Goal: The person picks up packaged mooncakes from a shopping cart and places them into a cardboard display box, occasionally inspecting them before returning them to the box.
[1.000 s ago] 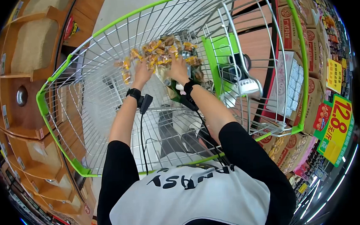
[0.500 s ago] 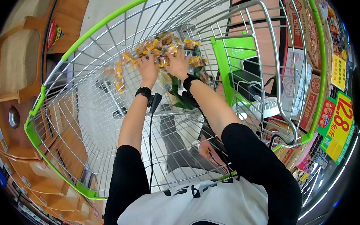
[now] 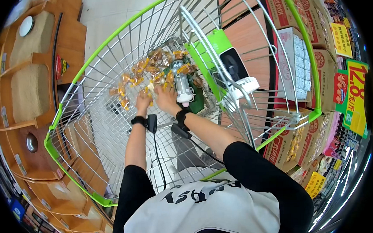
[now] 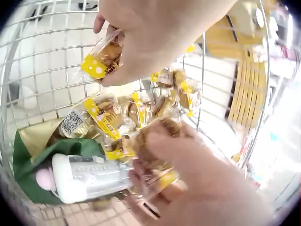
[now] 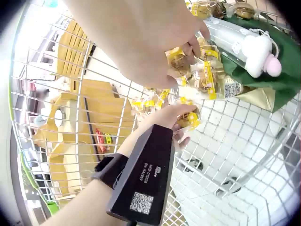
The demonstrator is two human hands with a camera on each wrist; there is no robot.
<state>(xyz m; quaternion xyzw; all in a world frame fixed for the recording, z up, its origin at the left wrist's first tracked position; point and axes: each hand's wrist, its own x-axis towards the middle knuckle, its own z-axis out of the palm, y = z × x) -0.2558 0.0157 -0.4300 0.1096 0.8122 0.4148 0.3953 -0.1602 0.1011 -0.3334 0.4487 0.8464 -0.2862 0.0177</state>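
Observation:
Inside the shopping cart, my left hand (image 3: 142, 103) pinches a brown pastry (image 4: 109, 57) in a clear wrapper with a yellow band. My right hand (image 3: 166, 100), just beside it, grips another wrapped pastry (image 4: 157, 137) between thumb and fingers. Several more wrapped pastries (image 3: 140, 67) lie loosely spread past the fingertips on the cart's wire floor. To the right of my right hand lies a clear bottle (image 4: 101, 178) with a white cap and pink tip. Under the bottle is a dark green bag (image 5: 287, 70) with a gold-coloured part.
The cart's green rim (image 3: 108, 41) and wire sides surround both arms. A green child-seat panel (image 3: 204, 53) at the right has a black device and a white item by it. Wooden shelves (image 3: 33, 94) stand left; printed cartons (image 3: 279, 8) are stacked right.
Both hands have drawn back toward my body and now hold pastries. The pastries are more spread out, and the bottle on the green bag has come into plain view.

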